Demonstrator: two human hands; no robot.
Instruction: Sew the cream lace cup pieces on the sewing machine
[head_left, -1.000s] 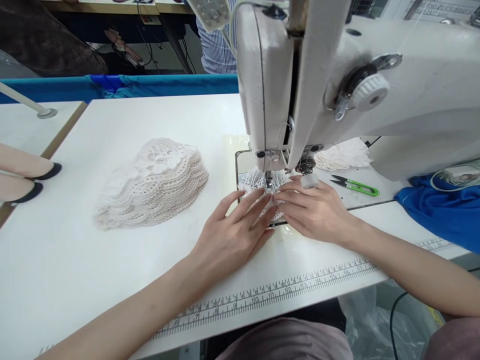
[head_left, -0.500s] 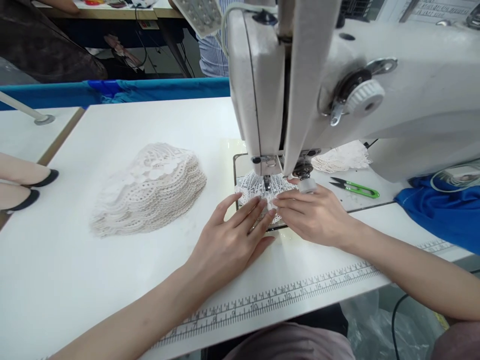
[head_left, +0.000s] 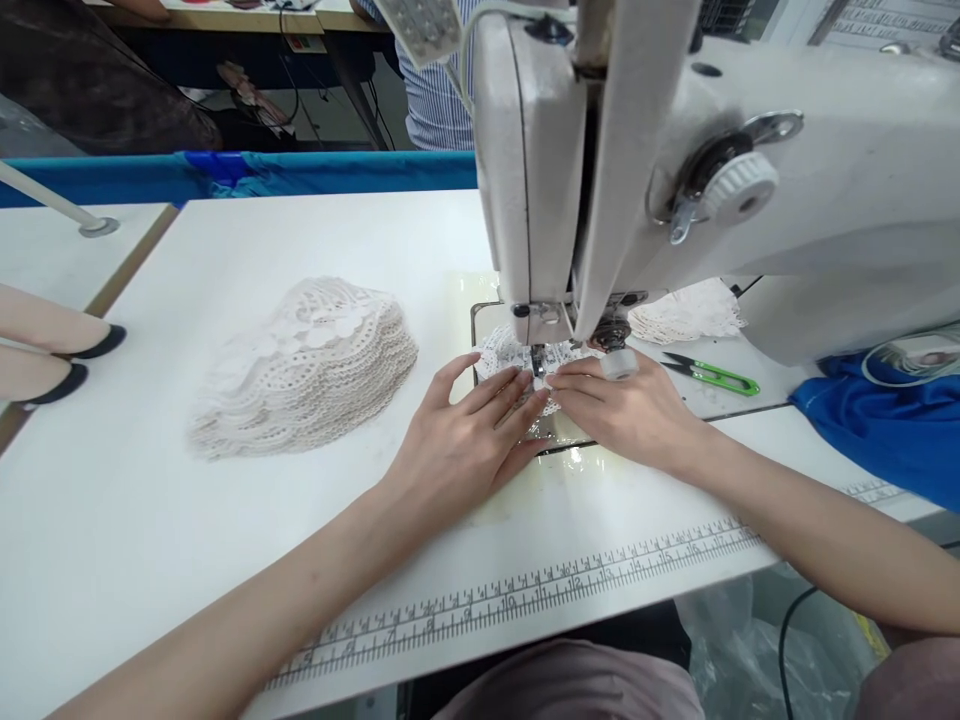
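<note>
A small white lace piece (head_left: pixel 501 355) lies under the presser foot (head_left: pixel 537 362) of a white sewing machine (head_left: pixel 675 190). My left hand (head_left: pixel 457 445) rests flat on the lace's near left part, fingers stretched toward the needle. My right hand (head_left: pixel 630 410) lies flat on its right part, fingertips meeting the left hand's just in front of the foot. A white thimble-like cap (head_left: pixel 619 364) sits on a right finger. Most of the lace is hidden under my hands.
A stack of white lace pieces (head_left: pixel 304 365) lies to the left on the white table (head_left: pixel 225 520). More lace (head_left: pixel 686 310) and green thread snips (head_left: pixel 712 375) sit behind the machine's arm. Blue cloth (head_left: pixel 885 430) lies at right. A ruler strip (head_left: pixel 525 590) runs along the front edge.
Both hands have slid away from me toward the needle, feeding the lace further under the foot. Less lace shows in front of the foot now.
</note>
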